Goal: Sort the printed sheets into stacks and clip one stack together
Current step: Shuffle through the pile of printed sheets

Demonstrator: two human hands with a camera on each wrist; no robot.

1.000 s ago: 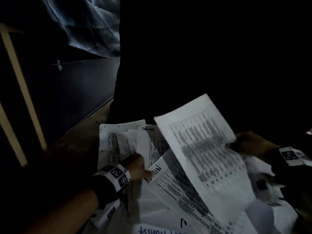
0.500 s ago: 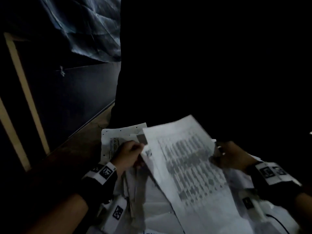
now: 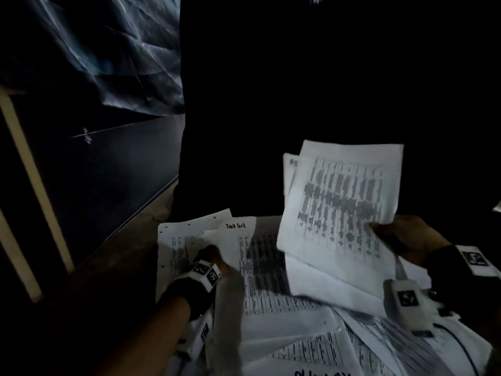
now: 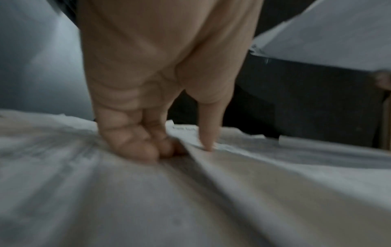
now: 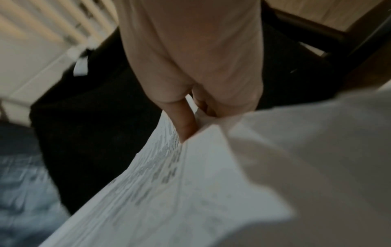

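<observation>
While right hand [image 3: 406,237] pinches sheets [image 3: 339,204] — raised above pile [image 3: 271,280].

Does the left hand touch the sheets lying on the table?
Touching. The left wrist view shows the left hand pressing its fingertips onto the sheets.

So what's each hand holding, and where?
Right hand pinches white printed sheets at their right edge. Left hand presses the white sheet pile, gripping nothing.

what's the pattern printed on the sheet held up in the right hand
White sheet covered in blurred columns of dark grey print, like a table; the right hand pinches its edge. Clearest in the head view.
</observation>
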